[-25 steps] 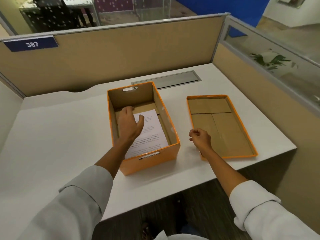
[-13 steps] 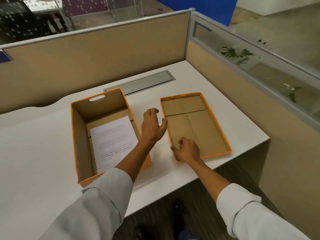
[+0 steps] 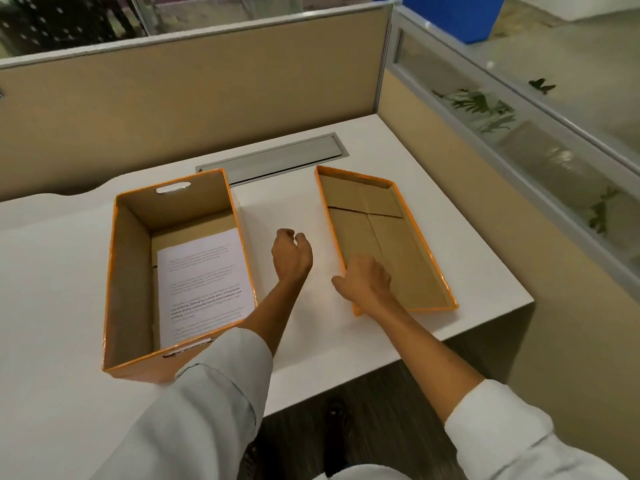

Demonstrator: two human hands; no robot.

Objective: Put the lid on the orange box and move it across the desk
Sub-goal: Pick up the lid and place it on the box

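The orange box [image 3: 130, 282] stands open on the left of the white desk [image 3: 52, 271], with a printed sheet of paper [image 3: 204, 282] on its floor. Its orange lid [image 3: 408, 258] lies upside down to the right, brown inside facing up. My right hand [image 3: 367, 282] grips the lid's left rim near the near corner, thumb outside and fingers inside. My left hand [image 3: 291, 258] hovers over the bare desk between box and lid, fingers loosely curled and holding nothing.
A grey metal cable flap [image 3: 273, 161] is set into the desk behind the box and lid. A beige partition [image 3: 207, 81] closes the back, and another with a glass strip [image 3: 519, 150] closes the right. The desk's front edge [image 3: 381, 355] runs just below my forearms.
My left hand has come out of the box and moved right toward the lid. My right hand has shifted from the lid's near corner onto its left rim.
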